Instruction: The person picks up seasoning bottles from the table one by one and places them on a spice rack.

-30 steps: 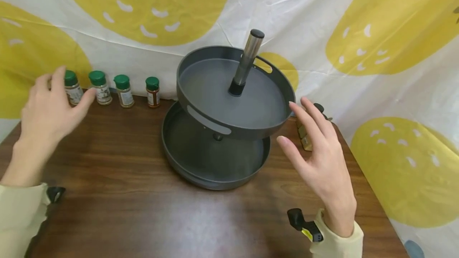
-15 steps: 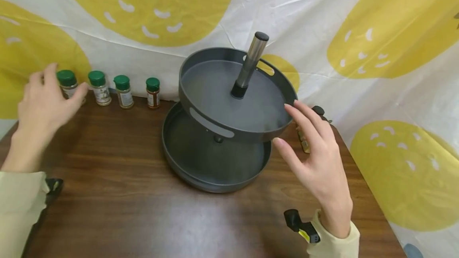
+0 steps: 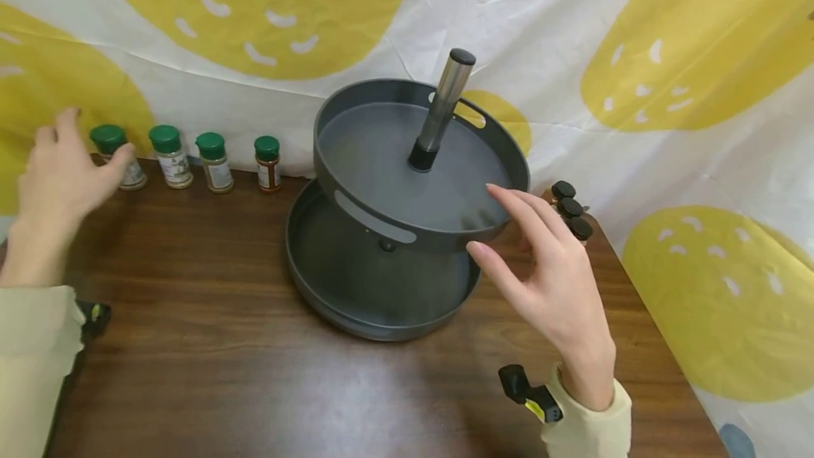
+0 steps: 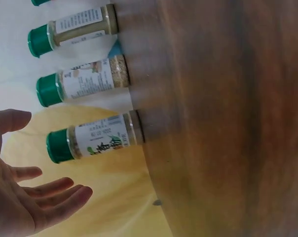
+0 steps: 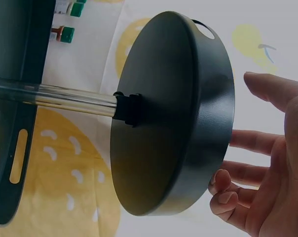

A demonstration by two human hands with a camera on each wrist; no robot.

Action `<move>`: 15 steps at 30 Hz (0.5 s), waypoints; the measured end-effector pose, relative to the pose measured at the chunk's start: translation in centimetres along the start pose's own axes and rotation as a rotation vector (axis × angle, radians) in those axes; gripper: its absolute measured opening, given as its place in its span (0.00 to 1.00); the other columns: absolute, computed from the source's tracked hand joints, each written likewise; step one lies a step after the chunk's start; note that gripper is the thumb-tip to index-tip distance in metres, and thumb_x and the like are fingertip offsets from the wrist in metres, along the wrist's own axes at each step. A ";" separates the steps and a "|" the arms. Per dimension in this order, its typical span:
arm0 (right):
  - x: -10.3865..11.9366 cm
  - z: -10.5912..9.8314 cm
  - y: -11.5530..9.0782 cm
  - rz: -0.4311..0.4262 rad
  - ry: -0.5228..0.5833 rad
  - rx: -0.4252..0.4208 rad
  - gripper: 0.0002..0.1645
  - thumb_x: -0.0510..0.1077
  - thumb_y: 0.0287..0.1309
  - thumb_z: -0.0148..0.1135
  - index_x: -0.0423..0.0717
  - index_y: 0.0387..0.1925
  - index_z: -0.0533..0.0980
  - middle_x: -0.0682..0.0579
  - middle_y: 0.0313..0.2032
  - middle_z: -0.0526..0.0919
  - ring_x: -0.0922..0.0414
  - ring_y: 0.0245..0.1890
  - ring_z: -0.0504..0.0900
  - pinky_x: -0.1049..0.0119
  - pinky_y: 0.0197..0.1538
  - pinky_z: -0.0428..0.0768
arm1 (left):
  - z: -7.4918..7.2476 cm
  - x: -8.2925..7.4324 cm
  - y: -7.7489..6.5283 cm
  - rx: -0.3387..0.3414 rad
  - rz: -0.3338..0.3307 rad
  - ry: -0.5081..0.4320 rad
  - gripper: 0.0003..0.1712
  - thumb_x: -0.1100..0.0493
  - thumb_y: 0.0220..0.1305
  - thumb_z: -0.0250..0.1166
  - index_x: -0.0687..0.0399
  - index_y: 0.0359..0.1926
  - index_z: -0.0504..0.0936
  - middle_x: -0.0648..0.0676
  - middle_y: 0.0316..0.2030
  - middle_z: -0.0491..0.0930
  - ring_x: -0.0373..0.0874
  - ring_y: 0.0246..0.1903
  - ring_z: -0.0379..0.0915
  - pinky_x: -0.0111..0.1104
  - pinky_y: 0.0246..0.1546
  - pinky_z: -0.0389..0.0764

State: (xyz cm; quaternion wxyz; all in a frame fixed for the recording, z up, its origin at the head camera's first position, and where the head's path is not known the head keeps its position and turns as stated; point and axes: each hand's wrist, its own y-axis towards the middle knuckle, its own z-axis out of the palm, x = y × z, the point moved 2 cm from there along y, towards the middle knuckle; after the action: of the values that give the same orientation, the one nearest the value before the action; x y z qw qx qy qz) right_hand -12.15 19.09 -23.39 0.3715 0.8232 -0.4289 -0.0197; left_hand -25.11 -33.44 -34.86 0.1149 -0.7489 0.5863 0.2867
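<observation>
Two hands: both spread, holding nothing
Left hand: beside the leftmost spice jar on the table
Right hand: fingertips at the upper tray rim of the two-tier stand

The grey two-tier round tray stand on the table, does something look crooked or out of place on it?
Yes. The grey upper tray sits tilted, its near-left rim dipping toward the grey lower tray, and the steel centre post leans right. The right hand is open beside the upper rim. Nothing looks spilled or broken.

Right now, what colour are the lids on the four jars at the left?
Green lids, clearest in the head view.
</observation>
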 end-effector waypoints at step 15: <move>-0.3 0.4 0.3 -0.039 0.030 -0.006 0.27 0.46 0.55 0.75 0.44 0.56 0.81 0.51 0.48 0.82 0.61 0.27 0.68 0.73 0.33 0.66 | 0.6 1.5 1.5 0.030 0.024 0.026 0.46 0.44 0.72 0.51 0.70 0.76 0.47 0.86 0.62 0.59 0.84 0.56 0.58 0.73 0.50 0.62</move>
State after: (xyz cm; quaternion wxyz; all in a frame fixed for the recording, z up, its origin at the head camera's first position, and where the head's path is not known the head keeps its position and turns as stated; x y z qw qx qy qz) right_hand -12.65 18.96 -23.57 0.3798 0.8306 -0.4070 -0.0158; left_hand -26.47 -34.78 -35.97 0.1150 -0.7439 0.6007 0.2694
